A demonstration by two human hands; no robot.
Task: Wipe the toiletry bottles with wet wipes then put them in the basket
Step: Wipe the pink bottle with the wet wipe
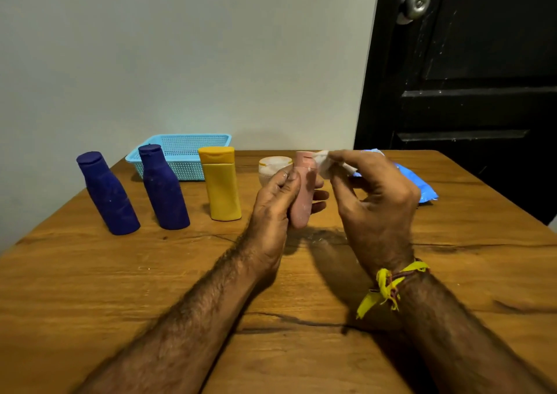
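My left hand (pixel 275 209) grips a small pink bottle (pixel 303 194) upright above the table. My right hand (pixel 373 200) pinches a white wet wipe (pixel 324 159) against the bottle's cap. Two dark blue bottles (pixel 107 194) (pixel 164 188) and a yellow bottle (pixel 221 184) stand in a row at the left. Behind them sits a light blue mesh basket (pixel 180 155); nothing shows inside it. A small round cream jar (pixel 272 167) stands behind my left hand, partly hidden.
A blue wet wipe pack (pixel 419 184) lies behind my right hand near the wooden table's (pixel 150 288) right edge. A grey wall runs along the back; a black door (pixel 470 77) stands at the right.
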